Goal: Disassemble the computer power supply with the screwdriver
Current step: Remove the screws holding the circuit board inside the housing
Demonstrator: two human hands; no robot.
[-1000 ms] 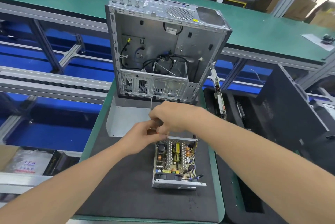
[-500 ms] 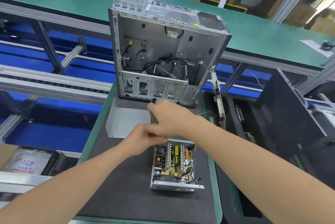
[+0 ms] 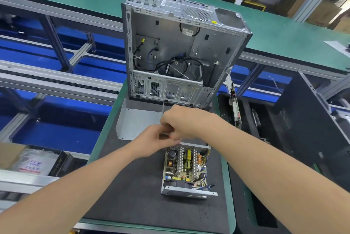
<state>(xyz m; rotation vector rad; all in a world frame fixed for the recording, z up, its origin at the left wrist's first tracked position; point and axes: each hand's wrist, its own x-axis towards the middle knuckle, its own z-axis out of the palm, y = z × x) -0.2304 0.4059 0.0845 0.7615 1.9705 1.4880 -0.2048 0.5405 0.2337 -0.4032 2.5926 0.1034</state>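
Observation:
The power supply (image 3: 186, 167) lies open on the black mat (image 3: 132, 196), with its circuit board, coils and heat sinks exposed. My two hands meet just above its far edge. The screwdriver (image 3: 163, 109) sits between them, its thin metal shaft pointing away toward the computer case. My left hand (image 3: 151, 139) curls round the handle, of which only a red sliver shows. My right hand (image 3: 185, 122) lies over it, fingers curled and pinching the tool near the base of the shaft.
An emptied computer case (image 3: 170, 44) stands upright at the mat's far end, loose cables inside. A grey metal cover (image 3: 136, 122) lies flat before it. To the right are a black case panel (image 3: 303, 120) and an upright circuit card (image 3: 233, 101). Conveyor rails run on the left.
Both hands stay together at the supply's far edge and shift only slightly around the screwdriver. The power supply has not moved.

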